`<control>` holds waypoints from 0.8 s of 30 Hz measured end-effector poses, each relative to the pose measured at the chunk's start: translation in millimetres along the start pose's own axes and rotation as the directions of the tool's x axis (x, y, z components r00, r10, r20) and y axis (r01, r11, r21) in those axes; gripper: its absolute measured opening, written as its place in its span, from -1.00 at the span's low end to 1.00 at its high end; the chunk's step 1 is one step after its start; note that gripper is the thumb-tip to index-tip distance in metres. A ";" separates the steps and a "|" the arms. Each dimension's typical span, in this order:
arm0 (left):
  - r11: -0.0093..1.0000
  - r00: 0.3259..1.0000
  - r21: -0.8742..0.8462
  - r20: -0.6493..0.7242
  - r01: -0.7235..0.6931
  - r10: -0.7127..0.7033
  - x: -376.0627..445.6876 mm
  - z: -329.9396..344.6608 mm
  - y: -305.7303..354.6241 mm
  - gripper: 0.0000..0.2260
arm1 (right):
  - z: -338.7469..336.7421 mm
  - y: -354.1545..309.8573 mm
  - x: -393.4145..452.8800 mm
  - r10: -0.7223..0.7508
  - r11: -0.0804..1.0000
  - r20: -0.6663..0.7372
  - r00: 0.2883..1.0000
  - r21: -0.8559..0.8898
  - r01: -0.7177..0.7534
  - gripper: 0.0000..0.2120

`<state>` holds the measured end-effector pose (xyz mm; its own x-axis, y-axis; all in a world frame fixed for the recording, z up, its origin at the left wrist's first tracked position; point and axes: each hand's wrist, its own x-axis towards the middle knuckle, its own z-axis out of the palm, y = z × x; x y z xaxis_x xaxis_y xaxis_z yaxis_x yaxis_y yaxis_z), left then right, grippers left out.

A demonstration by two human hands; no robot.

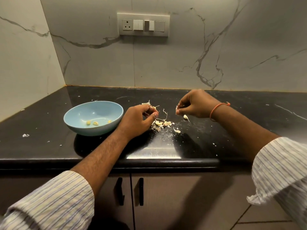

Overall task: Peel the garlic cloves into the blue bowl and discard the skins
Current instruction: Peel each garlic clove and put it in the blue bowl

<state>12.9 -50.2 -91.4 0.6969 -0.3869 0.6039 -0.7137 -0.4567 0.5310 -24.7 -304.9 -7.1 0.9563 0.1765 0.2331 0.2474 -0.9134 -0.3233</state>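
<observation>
A blue bowl sits on the black counter at the left, with three peeled garlic cloves in its bottom. Just right of it my left hand hovers with curled fingers over a heap of garlic skins and cloves; whether it holds anything is hidden. My right hand is further right, its fingertips pinching a small garlic clove. Below that hand lies one unpeeled clove on the counter.
The black counter is strewn with white skin flakes, one bit at the far left. Marble walls close the back and left. A switch panel hangs on the back wall. Cabinet doors with black handles lie below the front edge.
</observation>
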 end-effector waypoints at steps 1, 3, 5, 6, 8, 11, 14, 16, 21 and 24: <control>1.000 1.000 -0.003 -0.002 -0.001 0.001 0.0 0.1 0.2 -0.88 | -1.7 -0.6 0.9 -0.009 1.000 -0.038 0.999 -0.007 0.009 -0.87; 1.000 1.000 -0.002 -0.010 -0.005 0.005 -0.7 -0.1 0.7 -0.88 | 5.5 -1.9 1.9 -0.050 0.991 -0.030 0.998 -0.124 0.046 -0.90; 1.000 1.000 0.002 -0.015 -0.013 0.013 -1.1 -0.7 1.2 -0.89 | 19.8 -2.8 0.7 -0.066 0.946 0.069 0.995 -0.314 0.085 -0.92; 1.000 1.000 0.004 -0.018 -0.022 0.022 -1.0 -0.5 1.2 -0.88 | 21.4 -1.4 1.5 -0.069 0.934 0.078 0.995 -0.346 0.092 -0.91; 0.999 0.998 -0.003 -0.025 -0.052 0.052 -0.9 -0.7 0.8 -0.81 | 16.1 0.7 5.7 -0.069 0.968 0.010 0.998 -0.240 0.070 -0.91; 0.996 0.997 -0.037 -0.025 -0.076 0.075 -3.2 -0.9 2.3 -0.65 | 21.4 -4.1 3.1 -0.049 0.984 -0.104 0.993 0.164 0.065 -0.89; 0.996 0.996 -0.045 -0.043 -0.078 0.076 -4.3 -0.9 4.4 -0.63 | 48.9 -10.5 -2.5 -0.031 0.883 -0.091 0.995 0.464 0.070 -0.90; 0.995 0.994 -0.049 -0.063 -0.091 0.088 -3.1 -1.7 2.8 -0.69 | 61.6 -11.5 -3.2 -0.012 0.799 -0.092 0.996 0.598 0.065 -0.88; 0.995 0.993 -0.011 -0.058 -0.101 0.100 0.1 -2.8 -1.4 -0.72 | 75.0 -15.8 -4.9 0.027 0.724 -0.157 0.987 0.684 0.088 -0.81; 0.996 0.992 -0.015 -0.097 -0.087 0.085 1.4 -3.4 0.0 -0.75 | 77.5 -16.9 -5.4 -0.012 0.741 -0.205 0.979 0.655 0.146 -0.81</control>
<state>13.7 -48.0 -88.5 0.6232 -0.3448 0.7019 -0.7728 -0.4089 0.4853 -21.9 -262.0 -74.0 0.9009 0.1088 0.4201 0.4256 -0.4112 -0.8061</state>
